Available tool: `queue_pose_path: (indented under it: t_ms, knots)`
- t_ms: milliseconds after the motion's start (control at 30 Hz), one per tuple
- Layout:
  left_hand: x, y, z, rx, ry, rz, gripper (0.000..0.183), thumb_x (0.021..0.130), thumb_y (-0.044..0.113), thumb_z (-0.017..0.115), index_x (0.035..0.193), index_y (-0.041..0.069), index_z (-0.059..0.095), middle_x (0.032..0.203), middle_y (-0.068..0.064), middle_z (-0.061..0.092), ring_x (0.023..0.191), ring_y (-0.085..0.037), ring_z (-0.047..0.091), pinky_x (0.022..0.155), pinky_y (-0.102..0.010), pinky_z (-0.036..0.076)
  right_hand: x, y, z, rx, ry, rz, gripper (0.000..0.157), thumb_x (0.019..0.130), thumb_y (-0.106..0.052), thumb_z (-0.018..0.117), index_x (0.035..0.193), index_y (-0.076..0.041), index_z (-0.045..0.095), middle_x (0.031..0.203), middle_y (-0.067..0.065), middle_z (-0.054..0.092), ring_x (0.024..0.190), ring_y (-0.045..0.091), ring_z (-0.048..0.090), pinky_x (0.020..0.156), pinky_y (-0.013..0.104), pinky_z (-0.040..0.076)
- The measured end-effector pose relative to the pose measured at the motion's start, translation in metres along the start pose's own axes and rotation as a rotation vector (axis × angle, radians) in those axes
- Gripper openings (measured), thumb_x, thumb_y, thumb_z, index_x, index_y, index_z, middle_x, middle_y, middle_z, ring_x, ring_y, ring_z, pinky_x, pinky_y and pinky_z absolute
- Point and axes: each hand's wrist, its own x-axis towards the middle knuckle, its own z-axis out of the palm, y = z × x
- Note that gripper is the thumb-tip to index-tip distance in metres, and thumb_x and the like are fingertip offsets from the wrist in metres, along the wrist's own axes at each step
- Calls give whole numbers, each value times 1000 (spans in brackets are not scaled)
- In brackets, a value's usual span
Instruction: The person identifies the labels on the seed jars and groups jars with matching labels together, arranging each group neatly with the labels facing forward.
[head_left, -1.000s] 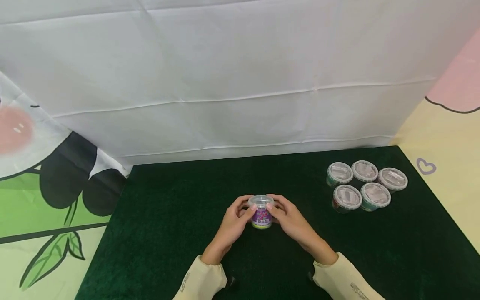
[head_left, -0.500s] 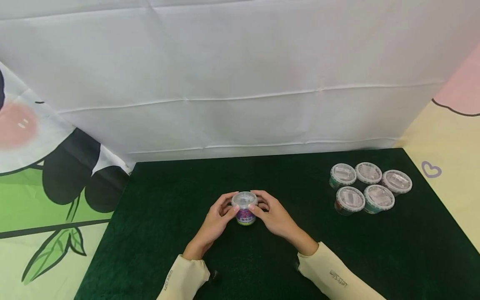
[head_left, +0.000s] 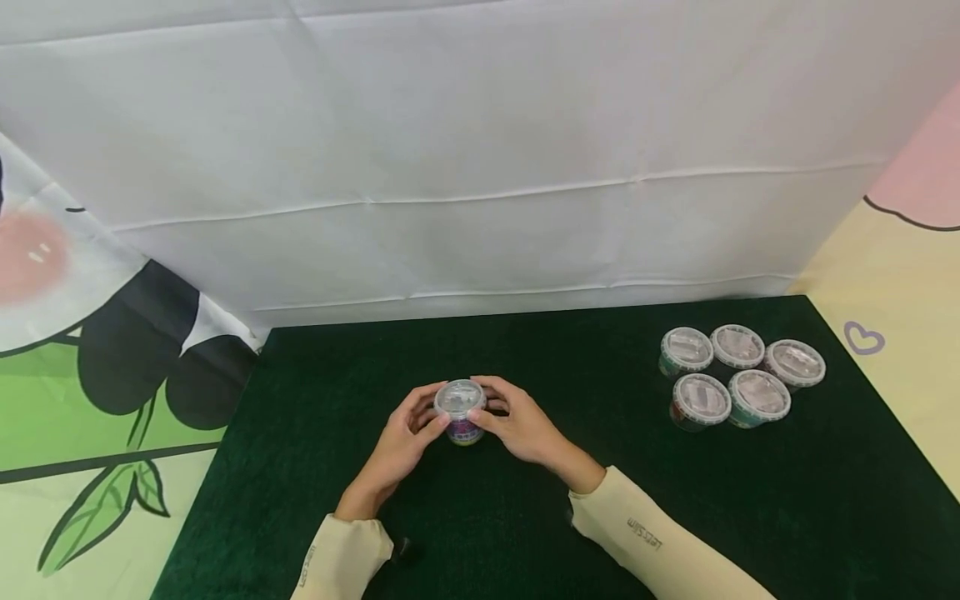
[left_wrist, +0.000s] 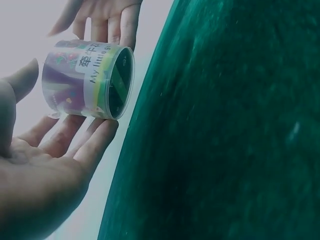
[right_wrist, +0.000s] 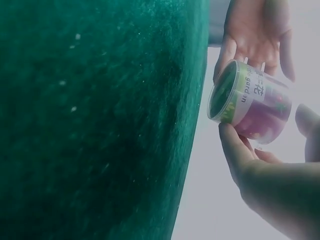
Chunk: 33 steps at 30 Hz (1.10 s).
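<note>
My left hand (head_left: 401, 437) and right hand (head_left: 521, 427) hold one small clear plastic tub (head_left: 465, 431) between them, fingertips around its sides and thumbs near the lid's rim. The tub has a clear lid (head_left: 460, 397) and a purple label (left_wrist: 65, 82) with "My little garden" and Chinese characters. In the left wrist view its clear, dark-looking base (left_wrist: 121, 82) shows, held up off the cloth. My left fingers (left_wrist: 95, 145) curve along one side. The right wrist view shows my right fingers (right_wrist: 232, 145) against the other side.
Several similar lidded tubs (head_left: 759, 393) stand grouped at the right back of the dark green cloth-covered table (head_left: 330, 367). A white cloth backdrop (head_left: 480, 242) hangs behind, and printed cloths flank both sides.
Both hands have carried the tub leftward and slightly toward the back of the table, keeping their hold. The grouped tubs keep their places, apart from a slight shift of the head view.
</note>
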Motion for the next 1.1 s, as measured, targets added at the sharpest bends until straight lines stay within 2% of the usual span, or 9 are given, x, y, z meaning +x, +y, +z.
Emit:
queue_pose_path:
  t_ms: [333,400,600,700,900,1100]
  knots:
    - [-3,-1,-25,7,19,-11,55,110,21,60,160,11,39,163,-16,44,149,-36,45,122,-56,37,23,-4,13,15,-37,5,56,107,-15,63,158,-1,41,150,23,53,139,41,54,116,52,46]
    - [-4,-2,-31,15,26,-5,56,109,22,61,160,11,38,163,-16,44,148,-36,45,122,-51,39,29,-6,17,23,-41,9,57,107,-14,64,157,-2,42,150,22,53,139,40,54,116,51,47]
    - [-6,-6,-46,27,51,10,57,109,22,61,160,10,38,163,-15,44,149,-33,44,108,-19,47,42,-9,27,15,-52,-5,55,106,-13,64,157,-3,44,150,21,54,140,38,54,116,50,47]
    - [-7,-8,-52,28,55,25,58,110,21,60,160,8,37,164,-17,42,146,-25,48,105,-14,46,48,-10,31,17,-57,-11,55,106,-13,65,156,-2,44,150,22,54,140,39,54,117,51,46]
    - [-9,-12,-63,35,69,42,59,109,18,61,161,7,35,165,-18,40,131,4,54,104,-12,46,61,-11,39,14,-71,-8,56,105,-12,66,156,-3,45,152,19,53,141,37,54,117,49,46]
    - [-8,-16,-73,44,70,49,60,110,17,60,162,5,33,166,-21,37,131,6,51,103,-12,46,71,-9,45,9,-90,-9,57,105,-12,66,157,-3,44,153,18,52,142,35,53,116,45,47]
